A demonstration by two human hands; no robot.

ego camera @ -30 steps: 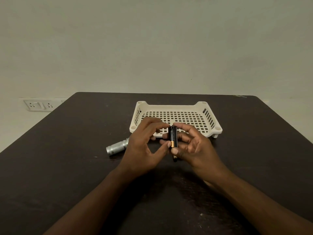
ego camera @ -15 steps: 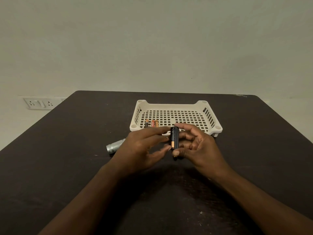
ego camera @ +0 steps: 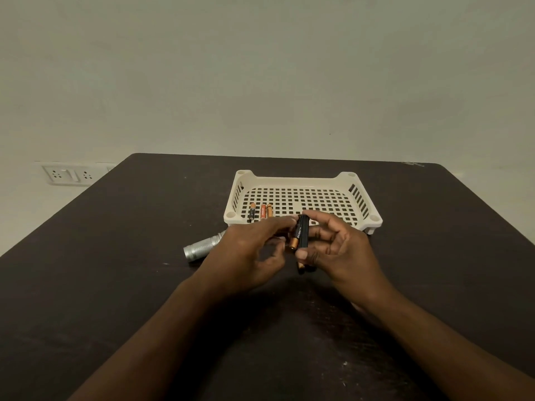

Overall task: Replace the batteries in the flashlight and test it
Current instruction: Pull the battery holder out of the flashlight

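We are holding a black battery holder [ego camera: 303,231] upright above the dark counter [ego camera: 121,256], just in front of the near rim of the white tray [ego camera: 292,180]. Our right hand [ego camera: 338,250] is gripping it, with the thumb at its lower end and the fingers curled behind it. Our left hand [ego camera: 249,250] is touching a black and copper battery [ego camera: 296,235] that is lying along the left side of the holder; the forefinger is reaching its top, the other fingers are loosely bent below. We cannot tell if this battery is sitting fully in its slot. Another copper end is showing under the right thumb. The silver flashlight [ego camera: 201,248] is lying on the counter to the left, partly hidden behind our left hand. Three small batteries [ego camera: 261,212] are lying side by side in the near left corner of the tray.
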